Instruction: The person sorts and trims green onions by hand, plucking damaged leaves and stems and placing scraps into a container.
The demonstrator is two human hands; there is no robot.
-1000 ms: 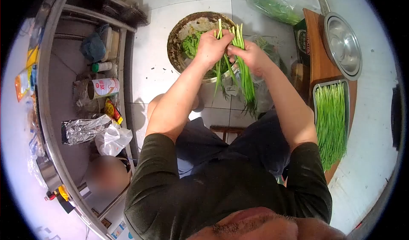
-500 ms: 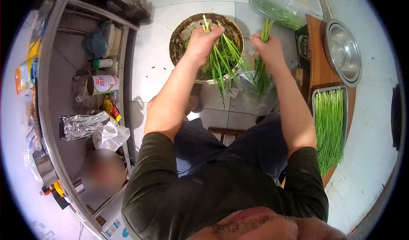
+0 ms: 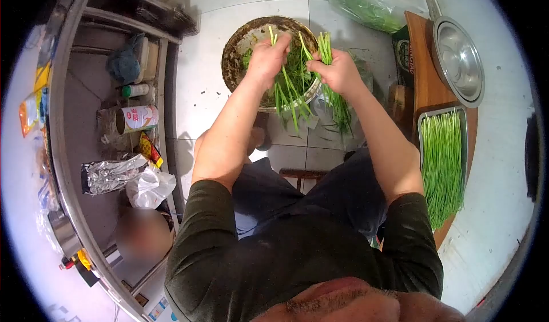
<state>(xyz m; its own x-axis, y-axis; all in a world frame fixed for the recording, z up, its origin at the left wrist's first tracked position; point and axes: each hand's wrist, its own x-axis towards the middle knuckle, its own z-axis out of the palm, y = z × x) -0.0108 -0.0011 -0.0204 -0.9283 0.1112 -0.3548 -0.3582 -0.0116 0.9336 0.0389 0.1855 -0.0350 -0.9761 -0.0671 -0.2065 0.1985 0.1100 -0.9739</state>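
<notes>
My left hand is closed around a few garlic chives, whose pale ends stick up above the fingers and whose green leaves hang below. Close beside it, my right hand grips a thicker bunch of garlic chives, with the thumb and finger pressed on a stalk at the bunch's left side. Under both hands stands a round, dirt-stained basin with green scraps and leaves inside. A clear plastic bag lies beneath the right bunch.
At right, a metal tray of neatly laid chives and a steel bowl rest on a wooden surface. A bag of greens lies on the floor beyond. Metal shelving with a can stands at left.
My right hand has moved left with its bunch, close to my left hand, and a stalk now stands apart at its thumb. My left hand stays over the basin, still holding chives.
</notes>
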